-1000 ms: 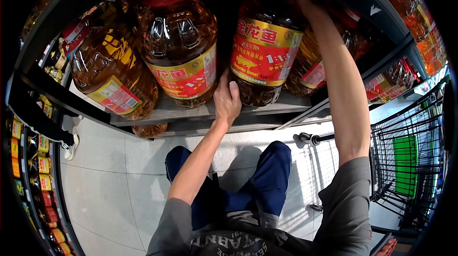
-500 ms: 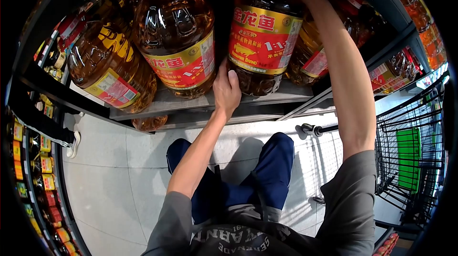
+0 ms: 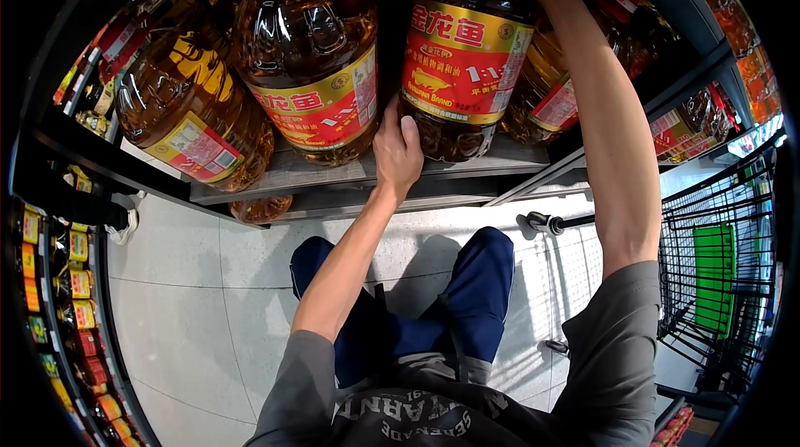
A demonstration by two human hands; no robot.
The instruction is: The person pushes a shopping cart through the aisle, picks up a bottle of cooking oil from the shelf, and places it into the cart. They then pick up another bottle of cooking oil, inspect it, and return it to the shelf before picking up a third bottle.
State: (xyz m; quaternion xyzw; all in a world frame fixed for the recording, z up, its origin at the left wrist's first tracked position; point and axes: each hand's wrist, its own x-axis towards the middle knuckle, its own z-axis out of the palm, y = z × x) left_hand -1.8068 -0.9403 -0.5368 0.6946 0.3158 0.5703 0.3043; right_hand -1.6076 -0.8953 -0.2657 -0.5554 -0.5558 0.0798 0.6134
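Observation:
Under my left hand is the lower left side of a large cooking oil bottle with a red and gold label. The thumb shows along its base, and the fingers go out of sight between it and the neighbouring oil bottle. The gripped bottle stands upright on the grey shelf, near the front edge. My right arm reaches up past the bottle's right side. At the dark top edge of the view, the right hand is hidden near the bottle's upper part, so its fingers cannot be made out.
More oil bottles stand at left and behind at right. A black wire shopping cart with a green panel is to my right. Packed shelves line the far left, where another person's shoe shows.
The view has shifted slightly, with the shelf and bottles a little higher in it. My left hand stays against the same bottle. The other person's foot at left has moved slightly.

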